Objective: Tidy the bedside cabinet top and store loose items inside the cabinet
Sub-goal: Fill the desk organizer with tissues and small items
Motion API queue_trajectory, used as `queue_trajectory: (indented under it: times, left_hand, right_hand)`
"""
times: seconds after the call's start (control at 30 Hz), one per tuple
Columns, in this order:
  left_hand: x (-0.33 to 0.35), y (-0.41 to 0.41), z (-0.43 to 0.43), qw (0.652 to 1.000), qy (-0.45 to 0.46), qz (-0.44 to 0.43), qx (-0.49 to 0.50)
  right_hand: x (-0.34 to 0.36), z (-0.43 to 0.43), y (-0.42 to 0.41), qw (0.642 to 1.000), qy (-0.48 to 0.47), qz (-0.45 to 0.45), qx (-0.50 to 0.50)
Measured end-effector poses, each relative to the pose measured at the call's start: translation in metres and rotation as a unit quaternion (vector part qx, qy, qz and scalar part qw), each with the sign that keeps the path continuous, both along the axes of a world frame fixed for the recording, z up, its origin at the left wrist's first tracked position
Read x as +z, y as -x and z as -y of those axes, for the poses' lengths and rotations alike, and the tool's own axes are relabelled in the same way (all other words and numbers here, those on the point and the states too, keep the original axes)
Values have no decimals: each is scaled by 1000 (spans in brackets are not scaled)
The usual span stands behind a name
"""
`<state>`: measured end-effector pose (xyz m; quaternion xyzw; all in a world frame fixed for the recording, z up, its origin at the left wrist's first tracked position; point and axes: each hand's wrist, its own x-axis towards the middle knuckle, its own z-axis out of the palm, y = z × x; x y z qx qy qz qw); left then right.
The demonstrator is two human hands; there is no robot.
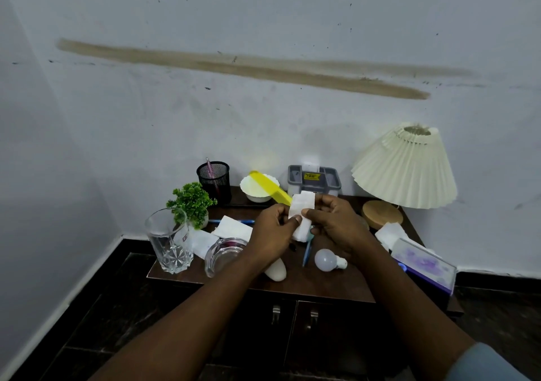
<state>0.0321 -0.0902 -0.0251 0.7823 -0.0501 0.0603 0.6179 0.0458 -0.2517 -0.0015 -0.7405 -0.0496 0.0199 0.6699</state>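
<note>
Both hands hold a folded white tissue point(303, 208) above the middle of the dark wooden cabinet top point(316, 282). My left hand point(273, 230) pinches its left edge and my right hand point(333, 222) pinches its right side. Loose on the top lie more white tissues point(232, 227), a light bulb point(328, 259), a blue pen point(307, 252), a white oval object point(276, 272) and a yellow comb point(270, 187) resting on a white bowl point(257, 195). The cabinet's two doors point(292, 336) are closed.
At the left stand a drinking glass point(169, 240), a glass ashtray point(224, 255), a small green plant point(191, 203) and a black mesh pen holder point(213, 180). A grey box point(314, 178) sits at the back, a pleated lamp point(407, 167) and a tissue box point(424, 265) at the right.
</note>
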Motion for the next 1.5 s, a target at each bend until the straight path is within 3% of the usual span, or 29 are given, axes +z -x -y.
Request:
queue_trajectory:
  times: [0.13, 0.33, 0.4, 0.5, 0.6, 0.73, 0.9, 1.3, 1.5]
  left_hand:
    - [-1, -3, -2, 998, 53, -19, -9]
    - [-4, -10, -3, 999, 37, 36, 17]
    - [0, -20, -3, 995, -29, 76, 63]
    - [5, -39, -3, 966, -203, 108, 119]
    - [12, -80, 38, 910, -396, 86, 90]
    - [24, -105, 34, 842, -527, 69, 91]
    - [32, -126, 36, 849, -519, 18, 97]
    - [58, -128, 24, 892, -403, 102, 178]
    - [109, -108, -2, 896, -370, 141, 202]
  right_hand:
    - [-2, 2, -4, 1000, -11, -23, 5]
    - [4, -5, -4, 988, 76, 41, -125]
    - [5, -6, -1, 969, 124, 64, -204]
    - [2, -7, 8, 953, 132, 29, -271]
    - [-12, 27, -5, 943, 145, 7, -298]
    - [-3, 15, -1, 940, 132, 31, -311]
    - [6, 17, -3, 947, 116, 55, -296]
    - [3, 26, -2, 963, 122, 58, -231]
    - [12, 35, 11, 989, 115, -70, -68]
